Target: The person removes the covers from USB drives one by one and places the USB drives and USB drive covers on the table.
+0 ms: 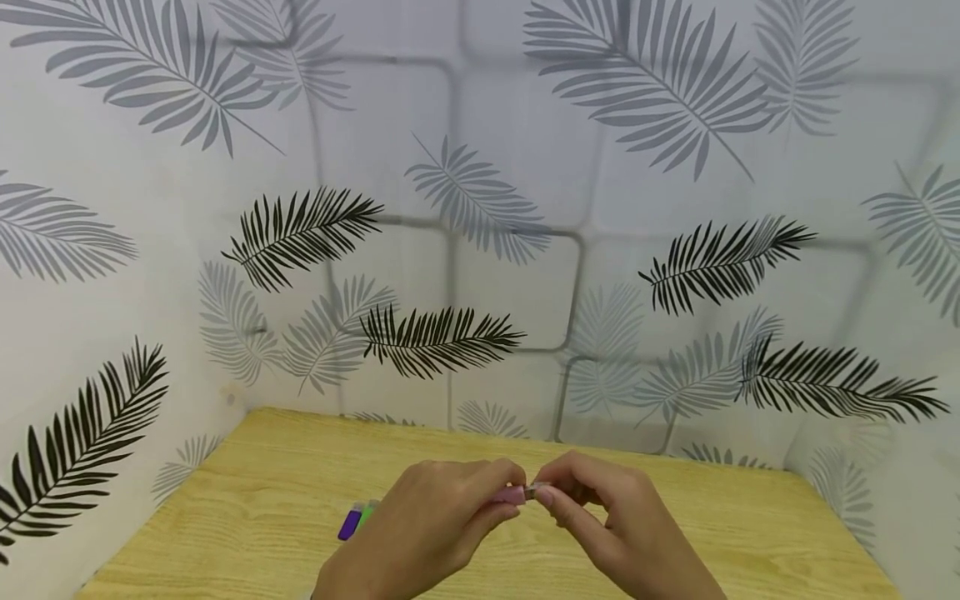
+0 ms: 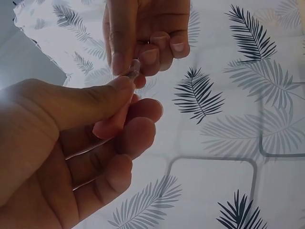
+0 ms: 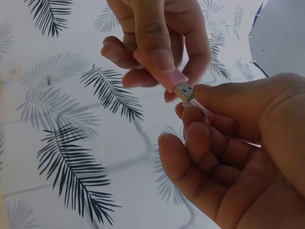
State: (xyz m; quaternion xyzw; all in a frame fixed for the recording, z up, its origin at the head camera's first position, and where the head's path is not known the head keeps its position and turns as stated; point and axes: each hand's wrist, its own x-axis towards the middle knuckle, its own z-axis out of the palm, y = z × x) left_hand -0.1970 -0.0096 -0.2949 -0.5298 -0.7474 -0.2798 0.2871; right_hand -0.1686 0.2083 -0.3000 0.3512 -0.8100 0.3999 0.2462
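Pink USB stick (image 3: pixel 173 81) is held in the air over the table, between the two hands, its metal plug (image 3: pixel 183 92) turned toward the right side. Its body is pinched between thumb and fingers by the left hand (image 1: pixel 427 523). At the plug's end, a small clear cap (image 2: pixel 134 67) is pinched by the right hand (image 1: pixel 626 518). Metal is seen next to the pink body, so the cap is judged not fully seated; whether it is to be pulled off or pushed on cannot be told, and either step seems unfinished. Farther down to the left, a purple stick (image 1: pixel 349 523) and a green stick (image 1: pixel 366 514), partly hidden by the left hand, are laid on the table (image 1: pixel 262 475). Beyond it, leaf-patterned cloth (image 1: pixel 517 292) is seen.
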